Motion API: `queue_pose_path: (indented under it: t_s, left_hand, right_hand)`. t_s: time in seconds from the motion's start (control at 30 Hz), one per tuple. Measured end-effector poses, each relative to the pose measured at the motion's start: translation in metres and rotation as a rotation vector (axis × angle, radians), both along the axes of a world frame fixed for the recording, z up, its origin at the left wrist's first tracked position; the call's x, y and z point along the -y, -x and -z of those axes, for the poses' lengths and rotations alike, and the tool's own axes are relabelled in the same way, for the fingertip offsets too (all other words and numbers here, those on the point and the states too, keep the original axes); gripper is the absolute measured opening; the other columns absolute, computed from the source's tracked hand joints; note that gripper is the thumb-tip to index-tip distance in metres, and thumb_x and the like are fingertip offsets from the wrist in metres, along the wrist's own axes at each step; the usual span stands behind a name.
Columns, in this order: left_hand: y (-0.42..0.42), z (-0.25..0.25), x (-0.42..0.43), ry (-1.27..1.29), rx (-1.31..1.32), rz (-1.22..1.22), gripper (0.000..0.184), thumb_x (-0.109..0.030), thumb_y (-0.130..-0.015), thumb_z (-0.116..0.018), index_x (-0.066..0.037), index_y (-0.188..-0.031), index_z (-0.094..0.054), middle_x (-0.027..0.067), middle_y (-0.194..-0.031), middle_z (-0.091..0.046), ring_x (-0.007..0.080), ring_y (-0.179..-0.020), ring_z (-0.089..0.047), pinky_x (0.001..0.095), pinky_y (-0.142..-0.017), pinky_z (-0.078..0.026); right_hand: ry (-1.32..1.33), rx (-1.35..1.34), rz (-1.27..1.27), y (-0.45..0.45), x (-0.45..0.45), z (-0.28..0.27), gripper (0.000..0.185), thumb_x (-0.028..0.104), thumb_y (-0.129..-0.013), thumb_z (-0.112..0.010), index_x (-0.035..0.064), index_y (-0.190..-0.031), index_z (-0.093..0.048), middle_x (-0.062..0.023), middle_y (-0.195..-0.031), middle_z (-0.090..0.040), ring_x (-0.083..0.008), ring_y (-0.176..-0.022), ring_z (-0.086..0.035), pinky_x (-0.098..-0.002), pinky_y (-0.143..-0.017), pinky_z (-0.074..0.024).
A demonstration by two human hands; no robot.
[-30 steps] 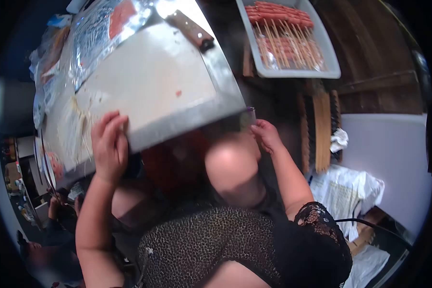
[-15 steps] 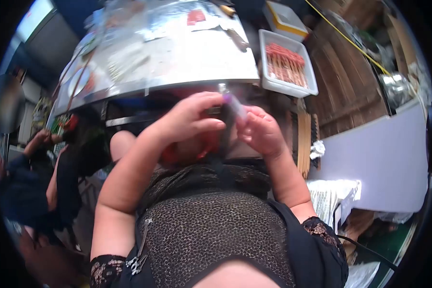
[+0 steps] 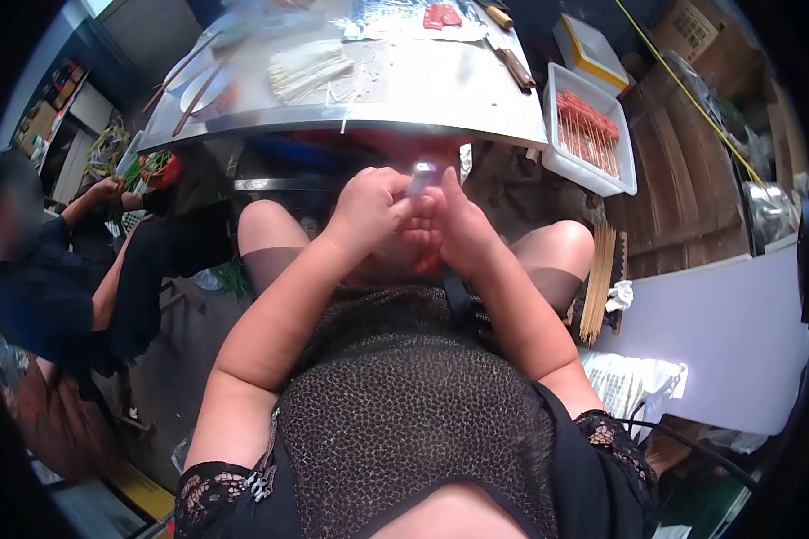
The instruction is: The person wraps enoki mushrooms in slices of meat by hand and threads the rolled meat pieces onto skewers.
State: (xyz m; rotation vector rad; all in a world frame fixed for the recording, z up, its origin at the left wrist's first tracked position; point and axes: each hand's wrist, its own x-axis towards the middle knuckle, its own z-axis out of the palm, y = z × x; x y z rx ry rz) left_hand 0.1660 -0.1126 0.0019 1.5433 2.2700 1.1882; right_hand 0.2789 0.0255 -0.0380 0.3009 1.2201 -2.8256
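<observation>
Both hands meet above my lap, in front of the metal table [image 3: 404,99]. My left hand [image 3: 366,214] is closed, its fingertips pinching a small pale tube-like thing [image 3: 420,180] with a shiny, purple-tinged end. Motion smears this thing, and I cannot tell its exact kind. My right hand [image 3: 463,232] is close beside it, thumb pointing up and fingers spread toward the left hand. Nothing shows clearly in the right palm.
On the table lie white sticks [image 3: 307,70], a knife [image 3: 516,69] and red meat [image 3: 441,16] on foil. At right, a white bin [image 3: 593,171] holds meat skewers [image 3: 591,126]; wooden skewers [image 3: 600,278] lie below. Another person [image 3: 54,269] sits at left, handling greens.
The tube-like thing, earlier slanting between both hands with its lower end at my right fingers, is now in my left fingertips. My right hand has opened. The view has shifted left.
</observation>
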Motion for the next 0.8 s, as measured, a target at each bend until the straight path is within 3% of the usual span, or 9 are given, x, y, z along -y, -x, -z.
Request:
queue_pose_path:
  t_s: [0.23,0.3,0.37,0.43,0.57,0.63,0.8]
  left_hand:
    - [-0.007,0.014,-0.021,-0.010,0.196,0.033,0.019,-0.025,-0.088,-0.072,-0.007,-0.096,-0.073,0.0051,-0.082,-0.064,0.0164,-0.074,-0.062,0.0307,-0.068,-0.050]
    - [-0.013,0.008,-0.029,-0.161,1.081,0.129,0.026,-0.027,-0.093,-0.068,-0.003,-0.103,-0.070,0.0038,-0.087,-0.066,0.0135,-0.073,-0.061,0.0268,-0.068,-0.051]
    - [0.005,0.001,-0.026,0.011,1.136,0.051,0.028,-0.026,-0.099,-0.060,-0.002,-0.114,-0.065,0.0037,-0.091,-0.067,0.0094,-0.075,-0.062,0.0240,-0.069,-0.053]
    - [0.016,0.003,-0.024,-0.042,1.395,0.094,0.029,-0.026,-0.100,-0.058,-0.002,-0.115,-0.063,0.0035,-0.089,-0.066,0.0078,-0.073,-0.061,0.0235,-0.069,-0.053]
    - [0.016,-0.006,-0.019,-0.066,1.365,0.107,0.031,-0.027,-0.101,-0.057,-0.002,-0.117,-0.064,0.0033,-0.090,-0.066,0.0071,-0.074,-0.060,0.0228,-0.070,-0.052]
    - [0.011,-0.015,-0.019,-0.019,1.070,0.037,0.034,-0.028,-0.101,-0.057,-0.002,-0.122,-0.063,0.0009,-0.091,-0.066,0.0057,-0.076,-0.059,0.0216,-0.072,-0.050]
    - [0.001,-0.041,-0.015,-0.128,0.871,0.152,0.037,-0.029,-0.101,-0.056,-0.003,-0.127,-0.062,-0.0028,-0.091,-0.064,0.0036,-0.081,-0.054,0.0202,-0.075,-0.046]
  right_hand:
    - [0.014,0.035,0.068,-0.013,-0.016,-0.008,0.073,0.066,-0.097,-0.038,0.0014,-0.125,-0.057,-0.0088,-0.104,-0.067,-0.0190,-0.093,-0.067,-0.0338,-0.084,-0.0576]
    - [0.027,0.040,0.090,-0.016,-0.019,-0.012,0.072,0.064,-0.098,-0.038,0.0007,-0.127,-0.055,-0.0103,-0.106,-0.067,-0.0194,-0.095,-0.067,-0.0340,-0.085,-0.0570]
    - [-0.083,-0.016,0.158,-0.018,-0.023,-0.014,0.066,0.057,-0.101,-0.040,-0.0003,-0.133,-0.052,-0.0138,-0.110,-0.066,-0.0205,-0.098,-0.066,-0.0338,-0.087,-0.0554]
    - [-0.042,-0.046,0.135,-0.023,-0.023,-0.023,0.061,0.050,-0.103,-0.041,-0.0003,-0.137,-0.048,-0.0157,-0.111,-0.066,-0.0210,-0.098,-0.066,-0.0331,-0.088,-0.0543]
    - [-0.108,-0.069,0.152,-0.030,-0.022,-0.024,0.060,0.046,-0.104,-0.042,-0.0019,-0.140,-0.045,-0.0162,-0.114,-0.065,-0.0213,-0.100,-0.065,-0.0334,-0.089,-0.0541]
    - [-0.110,-0.069,0.163,-0.032,-0.022,-0.023,0.060,0.045,-0.104,-0.043,-0.0026,-0.140,-0.045,-0.0162,-0.115,-0.065,-0.0212,-0.101,-0.065,-0.0334,-0.089,-0.0539]
    - [-0.102,-0.085,0.182,-0.037,-0.022,-0.025,0.056,0.040,-0.104,-0.045,-0.0034,-0.139,-0.046,-0.0156,-0.116,-0.065,-0.0212,-0.102,-0.065,-0.0340,-0.090,-0.0538]
